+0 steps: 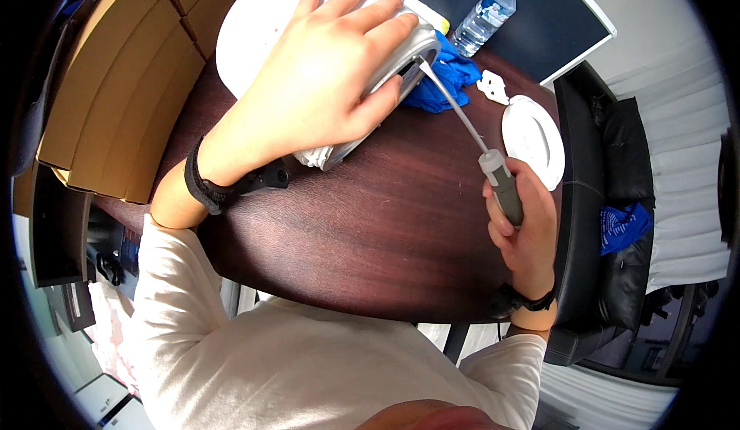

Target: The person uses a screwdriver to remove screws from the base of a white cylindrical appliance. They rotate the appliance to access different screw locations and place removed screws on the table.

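My left hand lies spread over a white plastic housing, its fingers stretched across the top and its thumb along the near side. Much of the housing is hidden under that hand. In my right hand is a screwdriver with a grey-green handle and a long metal shaft, held at a slant. Its tip meets the rim of a dark opening at the housing's right end; whether it is inside the opening I cannot tell. Behind my left hand a large white rounded piece shows.
Brown cardboard boxes line the left side of the dark wooden table. Beyond the housing are a blue cloth and a water bottle. A white oval part and a small white piece lie at the right. A black sofa stands beyond the table.
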Demonstrator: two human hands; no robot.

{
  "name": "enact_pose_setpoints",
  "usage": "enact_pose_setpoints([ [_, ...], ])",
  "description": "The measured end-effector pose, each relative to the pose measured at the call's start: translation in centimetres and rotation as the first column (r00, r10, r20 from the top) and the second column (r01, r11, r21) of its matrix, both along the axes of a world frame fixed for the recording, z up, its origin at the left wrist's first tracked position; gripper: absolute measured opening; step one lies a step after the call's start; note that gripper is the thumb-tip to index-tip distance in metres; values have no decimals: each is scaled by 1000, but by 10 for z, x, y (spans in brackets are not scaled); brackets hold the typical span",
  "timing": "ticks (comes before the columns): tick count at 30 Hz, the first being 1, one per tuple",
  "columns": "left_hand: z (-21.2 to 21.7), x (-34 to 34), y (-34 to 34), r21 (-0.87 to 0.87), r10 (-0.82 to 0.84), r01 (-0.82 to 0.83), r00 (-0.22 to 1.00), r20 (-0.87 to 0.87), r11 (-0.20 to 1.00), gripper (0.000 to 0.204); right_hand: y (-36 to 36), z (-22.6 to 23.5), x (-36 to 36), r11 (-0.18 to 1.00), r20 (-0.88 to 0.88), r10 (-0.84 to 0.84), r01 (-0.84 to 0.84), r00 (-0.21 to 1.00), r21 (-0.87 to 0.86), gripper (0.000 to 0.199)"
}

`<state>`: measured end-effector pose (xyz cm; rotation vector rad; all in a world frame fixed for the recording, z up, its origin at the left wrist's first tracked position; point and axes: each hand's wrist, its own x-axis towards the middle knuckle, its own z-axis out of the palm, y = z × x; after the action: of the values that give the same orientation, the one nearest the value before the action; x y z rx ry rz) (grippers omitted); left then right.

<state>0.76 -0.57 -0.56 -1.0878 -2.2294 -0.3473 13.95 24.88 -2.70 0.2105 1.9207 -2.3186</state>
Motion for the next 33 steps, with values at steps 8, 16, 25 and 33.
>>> enact_pose_setpoints([
  [8, -1, 3, 5, 18, 36, -36, 999, 7, 999, 53, -18, -29, 12, 984, 27, -91, 94, 995, -150, 36],
  [16, -3, 3, 3, 0, 59, -59, 998, -27, 998, 54, 0, -22, 2, 987, -215, 37, -2, 976, 160, 26],
  [25, -2, 3, 2, 5, 39, -39, 999, -20, 999, 53, 31, 18, -20, 387, -548, 580, 388, 603, 837, 25],
  [33, 0, -1, 1, 25, 7, -7, 1000, 10, 1000, 52, 29, -13, -18, 974, -216, 156, -114, 964, 196, 32],
])
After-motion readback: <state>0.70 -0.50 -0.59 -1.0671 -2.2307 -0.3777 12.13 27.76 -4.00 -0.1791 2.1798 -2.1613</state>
